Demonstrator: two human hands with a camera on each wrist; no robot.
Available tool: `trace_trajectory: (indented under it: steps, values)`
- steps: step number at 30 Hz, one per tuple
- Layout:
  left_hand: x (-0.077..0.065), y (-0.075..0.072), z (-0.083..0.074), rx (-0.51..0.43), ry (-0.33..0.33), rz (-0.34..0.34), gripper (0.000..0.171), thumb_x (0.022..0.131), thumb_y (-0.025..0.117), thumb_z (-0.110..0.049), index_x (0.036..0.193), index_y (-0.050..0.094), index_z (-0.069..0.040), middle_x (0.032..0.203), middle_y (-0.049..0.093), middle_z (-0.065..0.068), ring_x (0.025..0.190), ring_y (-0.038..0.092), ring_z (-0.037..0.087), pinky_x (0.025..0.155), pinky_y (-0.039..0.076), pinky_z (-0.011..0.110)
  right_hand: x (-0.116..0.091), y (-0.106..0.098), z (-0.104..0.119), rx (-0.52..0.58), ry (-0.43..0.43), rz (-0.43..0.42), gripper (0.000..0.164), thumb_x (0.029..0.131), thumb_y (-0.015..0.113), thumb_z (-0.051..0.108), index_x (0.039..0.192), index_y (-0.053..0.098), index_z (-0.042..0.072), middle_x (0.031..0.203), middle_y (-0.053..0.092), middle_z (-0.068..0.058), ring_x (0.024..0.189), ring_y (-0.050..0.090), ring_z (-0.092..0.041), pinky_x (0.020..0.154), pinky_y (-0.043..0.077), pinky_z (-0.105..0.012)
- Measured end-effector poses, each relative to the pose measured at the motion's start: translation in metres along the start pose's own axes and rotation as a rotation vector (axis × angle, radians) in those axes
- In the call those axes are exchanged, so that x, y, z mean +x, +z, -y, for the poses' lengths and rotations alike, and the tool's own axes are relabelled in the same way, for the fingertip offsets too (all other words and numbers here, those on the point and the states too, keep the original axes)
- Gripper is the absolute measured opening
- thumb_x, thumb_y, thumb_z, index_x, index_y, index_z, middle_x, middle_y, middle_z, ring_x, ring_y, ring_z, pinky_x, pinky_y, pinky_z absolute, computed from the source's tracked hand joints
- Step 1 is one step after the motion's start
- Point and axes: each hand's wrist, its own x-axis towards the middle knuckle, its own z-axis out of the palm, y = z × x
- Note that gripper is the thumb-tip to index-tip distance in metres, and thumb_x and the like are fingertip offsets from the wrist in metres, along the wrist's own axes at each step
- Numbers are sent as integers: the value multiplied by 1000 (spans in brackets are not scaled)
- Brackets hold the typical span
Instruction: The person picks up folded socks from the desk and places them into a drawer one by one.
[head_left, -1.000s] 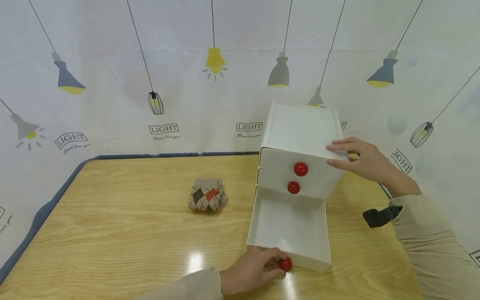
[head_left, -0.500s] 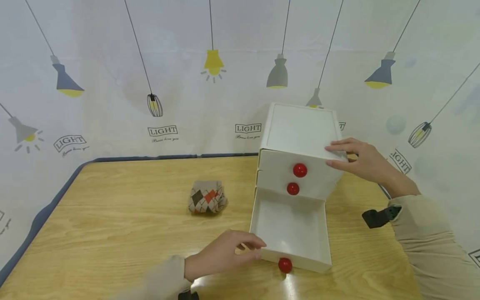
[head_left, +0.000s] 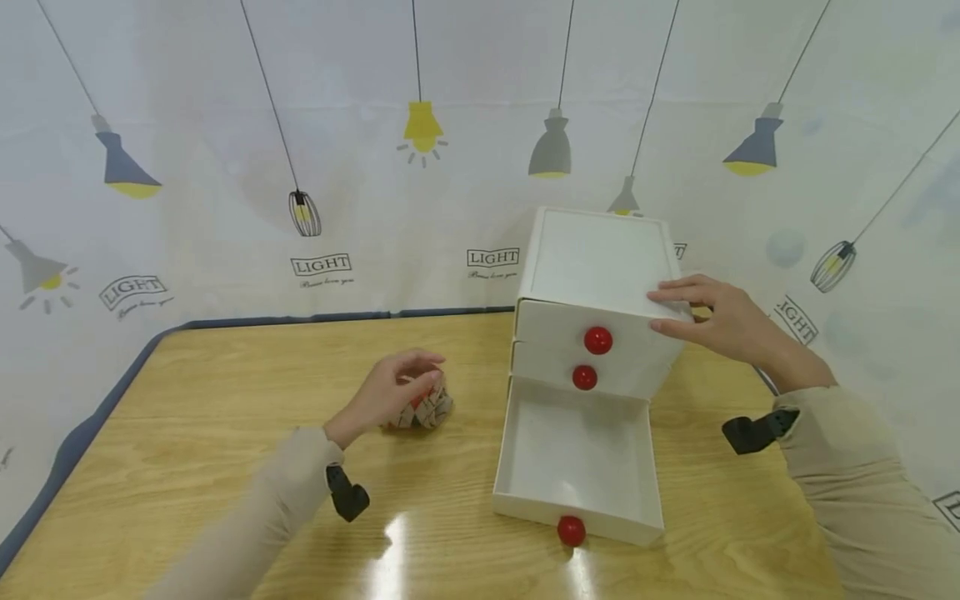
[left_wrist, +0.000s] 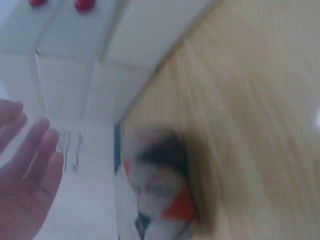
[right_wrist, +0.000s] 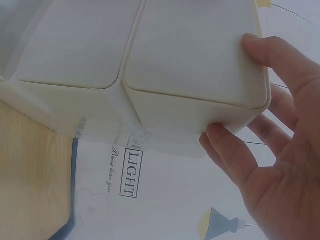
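A folded beige argyle sock (head_left: 431, 410), with dark and red diamonds, lies on the table, partly hidden by my left hand (head_left: 382, 393) in the head view. In the left wrist view that hand (left_wrist: 27, 175) has its fingers extended, with a gap between them and the blurred sock (left_wrist: 162, 185). My right hand (head_left: 716, 317) holds the upper front corner of a white drawer unit (head_left: 607, 258). The right wrist view shows its spread fingers and thumb around that corner, on the front and side. The bottom drawer (head_left: 577, 446) is pulled out, with nothing inside.
The two upper drawers are closed, each with a red round knob (head_left: 598, 340). Another red knob (head_left: 572, 531) sticks out from the open drawer toward the front of the wooden table (head_left: 225, 417). Behind stands a white curtain (head_left: 360, 167) printed with lamps.
My left hand has let go of the bottom drawer's knob and moved left and back, over the sock. The right hand has stayed on the drawer unit.
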Motion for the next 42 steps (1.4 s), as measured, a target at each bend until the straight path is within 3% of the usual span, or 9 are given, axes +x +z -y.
trace_trajectory:
  steps: [5,11,15,19,23,28,37,42]
  values:
    - [14,-12,21,96,-1,27,28,90,53,-18,116,55,-8,105,60,13,90,57,20,75,48,35,0,0,0,8,2,1,50,82,64,24,122,51,-1,129,39,-21,116,34,-42,82,41,-54]
    - [25,-17,38,140,-75,53,29,90,53,-16,116,55,-5,114,55,15,101,52,25,83,45,38,1,0,0,18,6,2,50,82,64,24,122,50,-2,129,38,-21,116,34,-42,83,40,-54]
    - [28,-16,49,168,-112,79,27,88,56,-12,113,57,-3,119,51,14,110,46,29,87,43,40,0,0,0,25,5,3,50,82,64,24,123,50,-2,129,38,-22,116,34,-43,83,40,-54]
    - [28,-14,61,276,-94,81,28,85,59,-12,111,59,-4,116,53,13,109,46,30,91,38,45,0,0,-1,29,-9,-10,48,82,65,22,121,51,-2,128,39,-21,116,34,-42,83,40,-53]
    - [24,-13,72,351,-136,63,41,84,62,-19,120,52,-2,120,50,18,111,42,34,92,34,49,0,1,-1,35,-15,-12,48,81,65,21,121,51,-2,128,40,-21,116,34,-42,83,41,-53]
    - [21,-14,80,294,-263,65,56,84,61,-29,128,41,0,128,42,21,117,37,37,94,32,50,0,1,-2,29,-11,-10,49,82,65,22,122,51,-2,128,39,-21,116,34,-42,82,41,-53]
    - [19,-16,82,241,-239,71,45,85,60,-19,124,47,0,127,44,20,118,37,37,96,29,50,1,2,-3,41,-15,-11,48,82,65,21,122,50,-2,128,39,-21,117,33,-42,83,40,-53]
    - [18,-18,86,149,-327,41,51,83,63,-22,125,46,0,124,46,21,112,43,34,92,35,47,0,2,-2,45,-11,-10,48,82,64,21,122,51,-2,128,39,-21,118,33,-41,83,40,-53]
